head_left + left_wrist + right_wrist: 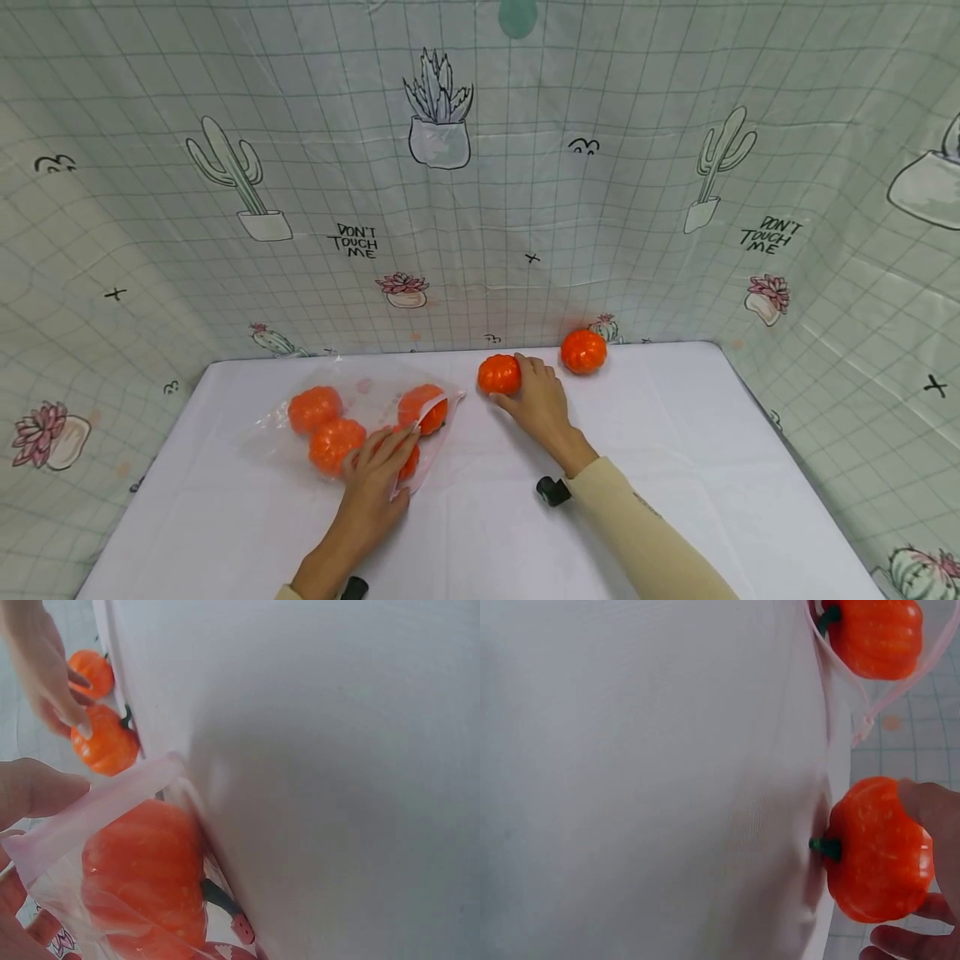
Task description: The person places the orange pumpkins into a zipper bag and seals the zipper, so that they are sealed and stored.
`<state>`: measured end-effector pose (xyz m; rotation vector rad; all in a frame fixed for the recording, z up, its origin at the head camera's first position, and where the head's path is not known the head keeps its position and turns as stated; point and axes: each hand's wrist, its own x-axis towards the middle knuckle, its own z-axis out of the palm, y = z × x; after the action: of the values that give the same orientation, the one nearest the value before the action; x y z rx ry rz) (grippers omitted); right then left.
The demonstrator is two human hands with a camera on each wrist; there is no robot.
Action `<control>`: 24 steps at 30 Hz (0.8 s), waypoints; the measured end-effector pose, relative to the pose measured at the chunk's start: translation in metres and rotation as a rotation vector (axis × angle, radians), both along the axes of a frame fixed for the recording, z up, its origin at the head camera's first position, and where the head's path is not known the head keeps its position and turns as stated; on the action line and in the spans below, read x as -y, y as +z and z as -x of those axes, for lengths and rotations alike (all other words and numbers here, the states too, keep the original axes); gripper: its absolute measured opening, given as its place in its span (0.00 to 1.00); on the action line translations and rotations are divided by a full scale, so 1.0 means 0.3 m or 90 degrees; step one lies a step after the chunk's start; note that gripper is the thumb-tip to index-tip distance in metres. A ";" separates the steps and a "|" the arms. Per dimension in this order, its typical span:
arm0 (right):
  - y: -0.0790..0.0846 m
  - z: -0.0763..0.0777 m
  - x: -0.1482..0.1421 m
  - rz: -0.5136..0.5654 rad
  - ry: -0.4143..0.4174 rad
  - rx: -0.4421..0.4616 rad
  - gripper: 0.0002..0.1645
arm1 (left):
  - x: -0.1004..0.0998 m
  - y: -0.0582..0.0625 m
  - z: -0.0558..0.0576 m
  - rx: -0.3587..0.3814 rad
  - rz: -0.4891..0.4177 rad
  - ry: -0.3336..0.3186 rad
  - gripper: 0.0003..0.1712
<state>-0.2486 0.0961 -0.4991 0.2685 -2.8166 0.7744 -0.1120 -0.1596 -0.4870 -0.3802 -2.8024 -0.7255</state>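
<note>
A clear zip bag (258, 432) with a pinkish edge lies on the left part of the table, several small orange toy pumpkins (337, 447) inside it. My left hand (375, 479) grips the bag near its mouth; in the left wrist view, the thumb (45, 791) is on the pink zip edge and fingers are behind the plastic. Right of the bag, my right hand (542, 404) holds another toy pumpkin (498, 374) between thumb and fingers. Its green stem (826, 847) shows in the right wrist view, close to the white cloth.
One more toy pumpkin (583, 352) stands at the table's back edge, right of my right hand. A white cloth covers the table (675, 433). Behind and beside it hangs a checked curtain (495, 208) printed with cactus drawings.
</note>
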 end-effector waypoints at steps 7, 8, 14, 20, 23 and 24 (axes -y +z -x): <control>-0.011 0.015 0.028 0.023 -0.011 0.020 0.47 | 0.001 -0.003 0.000 0.001 0.000 -0.001 0.46; -0.011 0.015 0.030 0.026 -0.014 0.023 0.47 | 0.001 -0.003 0.000 0.000 -0.001 -0.001 0.46; -0.012 -0.001 0.027 0.039 -0.023 0.025 0.47 | 0.006 -0.006 -0.001 -0.008 -0.015 -0.006 0.46; -0.019 -0.064 0.023 0.061 -0.009 -0.007 0.48 | 0.008 -0.004 -0.001 -0.014 -0.009 -0.009 0.46; -0.019 -0.106 0.030 0.084 0.003 -0.016 0.47 | 0.010 -0.002 0.000 -0.011 -0.007 -0.007 0.46; -0.016 -0.122 0.034 0.095 0.009 -0.017 0.48 | 0.011 -0.001 0.000 -0.011 -0.007 -0.007 0.46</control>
<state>-0.2120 0.0859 -0.5037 0.2724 -2.7179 0.9699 -0.1119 -0.1628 -0.4872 -0.3976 -2.7816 -0.7368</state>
